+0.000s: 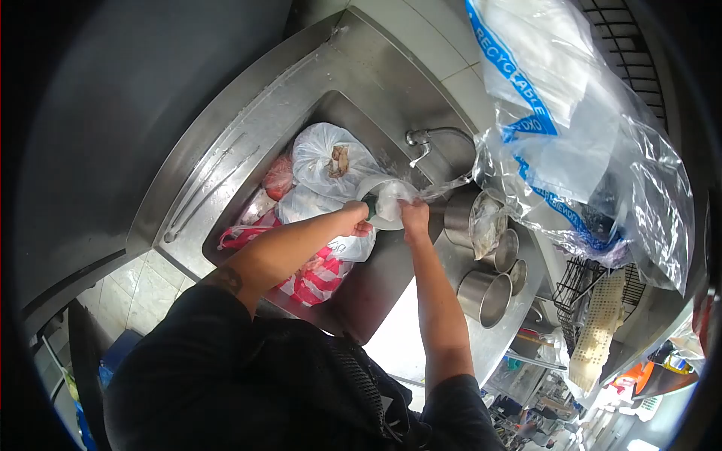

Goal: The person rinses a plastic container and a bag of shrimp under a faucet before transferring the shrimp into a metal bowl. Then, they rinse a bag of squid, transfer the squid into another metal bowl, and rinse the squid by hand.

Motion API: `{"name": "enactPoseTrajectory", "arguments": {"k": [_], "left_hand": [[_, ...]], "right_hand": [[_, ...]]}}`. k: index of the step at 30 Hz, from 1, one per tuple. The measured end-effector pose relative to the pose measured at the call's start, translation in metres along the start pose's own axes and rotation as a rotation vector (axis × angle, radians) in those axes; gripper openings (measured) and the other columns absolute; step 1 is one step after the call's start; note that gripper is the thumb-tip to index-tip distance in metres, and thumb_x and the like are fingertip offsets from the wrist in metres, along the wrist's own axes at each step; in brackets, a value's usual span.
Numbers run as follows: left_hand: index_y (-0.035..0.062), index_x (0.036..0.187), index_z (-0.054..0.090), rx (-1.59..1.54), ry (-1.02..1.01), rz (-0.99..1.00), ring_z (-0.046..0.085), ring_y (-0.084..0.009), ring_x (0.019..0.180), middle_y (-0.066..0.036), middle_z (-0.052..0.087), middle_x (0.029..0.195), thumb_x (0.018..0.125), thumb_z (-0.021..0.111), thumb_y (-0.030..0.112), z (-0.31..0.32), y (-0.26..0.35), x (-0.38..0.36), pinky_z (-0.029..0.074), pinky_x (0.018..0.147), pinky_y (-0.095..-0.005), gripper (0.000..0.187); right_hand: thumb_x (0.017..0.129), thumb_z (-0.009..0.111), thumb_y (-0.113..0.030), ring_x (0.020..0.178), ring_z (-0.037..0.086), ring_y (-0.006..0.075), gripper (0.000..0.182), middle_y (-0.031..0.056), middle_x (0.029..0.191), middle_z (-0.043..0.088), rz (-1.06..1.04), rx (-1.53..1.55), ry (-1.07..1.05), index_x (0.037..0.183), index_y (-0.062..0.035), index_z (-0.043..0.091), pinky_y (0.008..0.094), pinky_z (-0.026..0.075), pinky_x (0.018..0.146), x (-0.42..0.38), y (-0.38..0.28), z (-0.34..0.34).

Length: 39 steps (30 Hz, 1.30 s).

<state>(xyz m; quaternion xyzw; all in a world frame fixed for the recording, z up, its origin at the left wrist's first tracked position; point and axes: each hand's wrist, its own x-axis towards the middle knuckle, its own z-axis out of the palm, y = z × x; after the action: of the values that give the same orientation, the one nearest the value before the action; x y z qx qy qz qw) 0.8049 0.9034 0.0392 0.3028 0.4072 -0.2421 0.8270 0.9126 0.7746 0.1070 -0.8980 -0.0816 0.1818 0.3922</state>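
Over the steel sink, a whitish round container with pale, translucent contents is held between my two hands. My left hand is closed at its left side, with something dark green by the fingers. On the right side, my right hand has its fingers closed on the rim. Behind the container, a white plastic bag with brown contents rests in the basin. A red-and-white striped bag and a reddish bag lie beside it. The container's underside is hidden.
A faucet stands behind the sink. Several steel pots, one in front, stand on the right. A large clear plastic bag hangs at upper right, above a wire rack. A dark panel rises on the left.
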Motion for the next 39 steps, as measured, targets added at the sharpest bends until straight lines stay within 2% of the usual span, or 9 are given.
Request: {"name": "enactPoseTrajectory", "arguments": {"k": [2,8,10,16,19,25,28,35,39], "left_hand": [[0.0046,0.104,0.056,0.025,0.012,0.016,0.065,-0.0234,0.068,-0.013,0.063,0.082,0.089,0.045,0.015,0.013,0.001,-0.001,0.058,0.068,-0.0452,0.021],[0.0032,0.113,0.06,0.088,0.046,0.058,0.066,-0.0248,0.07,-0.015,0.064,0.085,0.096,0.042,0.027,0.039,-0.005,-0.015,0.059,0.068,-0.0462,0.034],[0.0037,0.113,0.06,0.104,0.033,0.076,0.066,-0.0249,0.071,-0.014,0.065,0.086,0.096,0.043,0.028,0.029,-0.004,-0.02,0.059,0.068,-0.0463,0.034],[0.0075,0.112,0.06,0.038,0.141,0.057,0.066,-0.0241,0.073,-0.012,0.065,0.091,0.095,0.044,0.028,-0.005,-0.007,-0.012,0.059,0.069,-0.0456,0.031],[0.0059,0.109,0.058,-0.034,0.137,0.038,0.065,-0.0239,0.072,-0.012,0.064,0.089,0.094,0.044,0.028,-0.006,-0.009,-0.012,0.058,0.071,-0.0461,0.03],[0.0025,0.109,0.054,-0.085,0.065,0.021,0.065,-0.0237,0.069,-0.014,0.063,0.084,0.092,0.046,0.019,-0.019,0.0,-0.006,0.058,0.072,-0.0465,0.025],[0.0018,0.111,0.052,-0.113,0.056,0.008,0.065,-0.0234,0.069,-0.014,0.062,0.084,0.089,0.047,0.013,-0.023,-0.001,-0.005,0.059,0.072,-0.0466,0.026],[0.0008,0.115,0.05,-0.125,0.053,-0.02,0.065,-0.0234,0.068,-0.014,0.062,0.084,0.088,0.047,0.011,-0.025,0.001,-0.002,0.059,0.072,-0.0466,0.029],[0.0017,0.115,0.051,-0.117,0.058,0.016,0.065,-0.0233,0.069,-0.013,0.061,0.085,0.09,0.046,0.013,-0.025,-0.002,-0.009,0.059,0.072,-0.0468,0.028]], "right_hand": [[0.084,0.072,-0.01,0.063,0.057,0.0141,0.013,0.0075,0.074,0.063,-0.101,0.007,0.089,0.085,0.0022,0.067,0.0328,0.047,0.056,-0.01,-0.012,-0.001],[0.083,0.069,-0.002,0.07,0.059,0.0141,0.018,0.0053,0.084,0.066,0.32,0.426,-0.149,0.101,-0.001,0.066,0.0307,0.046,0.06,0.011,0.023,0.019],[0.078,0.067,0.006,0.077,0.064,0.0177,0.036,0.0062,0.089,0.068,0.03,0.207,-0.039,0.113,0.0002,0.063,0.031,0.051,0.069,0.014,0.04,0.037],[0.069,0.064,0.012,0.088,0.067,0.0235,0.052,0.01,0.096,0.07,-0.498,-0.058,0.17,0.12,0.0004,0.062,0.0324,0.053,0.083,0.029,0.03,0.032],[0.07,0.062,0.009,0.088,0.068,0.0229,0.047,0.0119,0.098,0.071,-0.342,-0.048,0.039,0.116,0.0002,0.066,0.0325,0.053,0.08,0.036,0.027,0.032],[0.073,0.073,-0.005,0.072,0.069,0.0227,0.018,0.0178,0.079,0.072,-0.413,-0.257,0.033,0.088,0.0054,0.072,0.0338,0.054,0.07,0.024,0.013,0.024],[0.073,0.075,-0.012,0.064,0.066,0.0243,0.019,0.0191,0.072,0.07,-0.444,-0.385,0.046,0.082,0.0052,0.071,0.0363,0.053,0.066,0.019,-0.002,0.021],[0.073,0.071,-0.006,0.071,0.062,0.024,0.019,0.0145,0.083,0.07,-0.3,-0.281,0.046,0.088,0.0035,0.064,0.0389,0.05,0.067,0.038,0.005,0.023],[0.071,0.059,0.007,0.095,0.064,0.0236,0.04,0.0159,0.105,0.068,-0.345,-0.115,-0.022,0.111,0.0022,0.061,0.0357,0.05,0.084,0.037,-0.002,0.021]]}}
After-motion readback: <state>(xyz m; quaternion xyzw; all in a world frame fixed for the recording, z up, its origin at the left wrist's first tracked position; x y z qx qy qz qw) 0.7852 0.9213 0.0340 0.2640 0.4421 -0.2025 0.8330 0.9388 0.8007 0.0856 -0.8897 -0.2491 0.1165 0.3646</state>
